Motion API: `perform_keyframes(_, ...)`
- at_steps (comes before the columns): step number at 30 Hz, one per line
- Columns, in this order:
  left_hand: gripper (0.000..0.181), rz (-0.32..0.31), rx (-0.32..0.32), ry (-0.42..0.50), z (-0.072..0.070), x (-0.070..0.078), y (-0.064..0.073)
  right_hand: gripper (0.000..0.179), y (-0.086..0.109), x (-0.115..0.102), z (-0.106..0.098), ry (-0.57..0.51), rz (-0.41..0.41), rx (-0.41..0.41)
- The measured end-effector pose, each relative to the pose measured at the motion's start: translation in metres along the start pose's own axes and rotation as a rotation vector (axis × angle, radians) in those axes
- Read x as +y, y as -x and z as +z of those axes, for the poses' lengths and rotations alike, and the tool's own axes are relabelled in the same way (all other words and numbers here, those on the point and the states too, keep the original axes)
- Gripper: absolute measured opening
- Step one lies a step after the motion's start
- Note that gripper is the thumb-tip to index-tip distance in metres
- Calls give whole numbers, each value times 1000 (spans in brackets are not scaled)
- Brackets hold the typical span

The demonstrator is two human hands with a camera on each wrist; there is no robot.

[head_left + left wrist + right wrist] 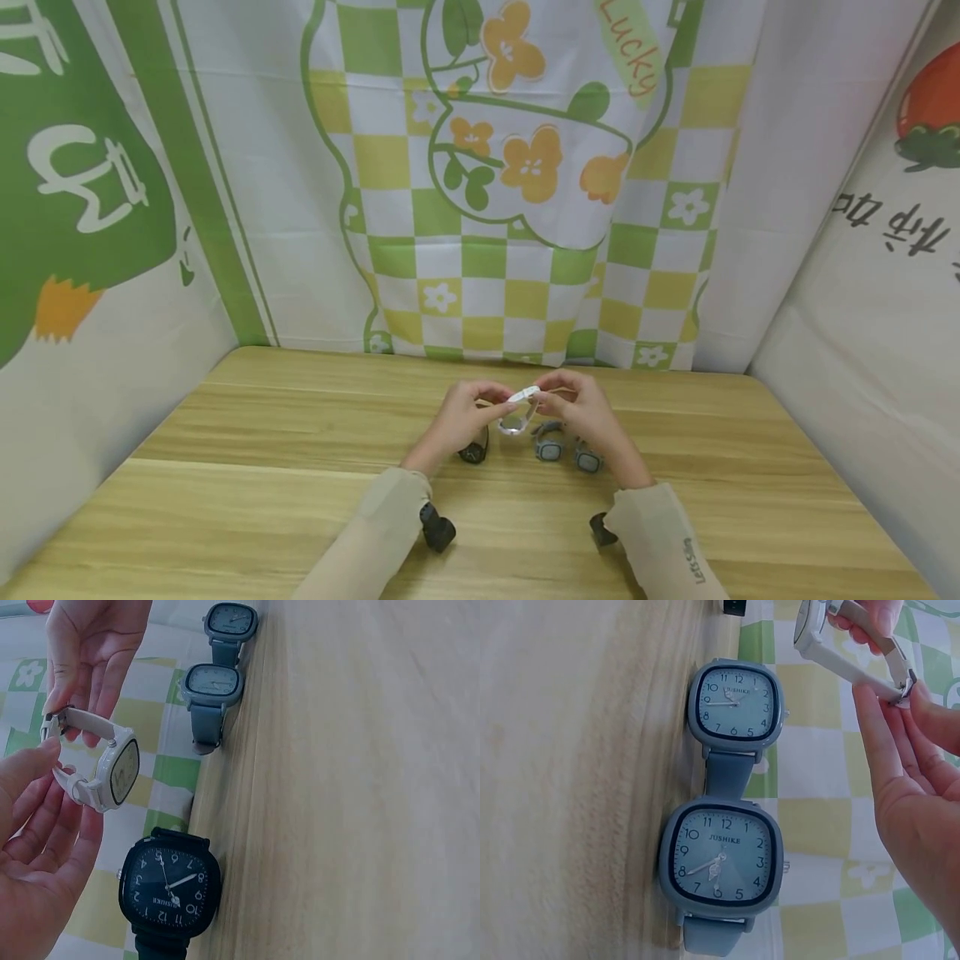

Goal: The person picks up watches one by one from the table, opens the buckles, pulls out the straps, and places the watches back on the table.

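Observation:
A white wristwatch [513, 426] is held up above the table, its strap closed into a loop with the face hanging lowest. My left hand [462, 414] pinches the strap on one side, and my right hand [583, 408] pinches it near the buckle. In the left wrist view, the white watch [120, 774] shows its face turned sideways. The right wrist view has the buckle end of the white strap [891, 679] between the right thumb and fingers. A black watch [473, 452] stands on the table by the left hand.
Two grey-blue watches, one nearer the middle [549, 443] and one farther right [588, 457], stand on the wooden table [300, 500] beside the right hand. A patterned curtain [480, 317] hangs behind the table's back edge.

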State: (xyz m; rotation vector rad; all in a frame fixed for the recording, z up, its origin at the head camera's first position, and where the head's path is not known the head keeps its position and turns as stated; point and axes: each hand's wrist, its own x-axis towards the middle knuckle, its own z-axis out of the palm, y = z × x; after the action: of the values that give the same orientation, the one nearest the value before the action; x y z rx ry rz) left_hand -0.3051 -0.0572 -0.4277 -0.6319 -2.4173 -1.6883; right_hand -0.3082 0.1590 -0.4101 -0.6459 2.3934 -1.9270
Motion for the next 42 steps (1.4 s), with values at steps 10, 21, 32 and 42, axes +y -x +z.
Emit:
perform_keyframes(10,12,9,12,5,3,0,0,21,1,1,-1,-2,-10,-24)
perform_keyframes(21,13,-8,8,-15,1,2,1,18,-1,3,-2,-10,-26,-19)
perform_keyframes(32,13,5,-2,-10,1,-1,2,23,0,2,-2,-31,-10,-33)
perform_keyframes(42,13,1,-7,4,2,-1,2,19,-1,3,1,-10,1,10)
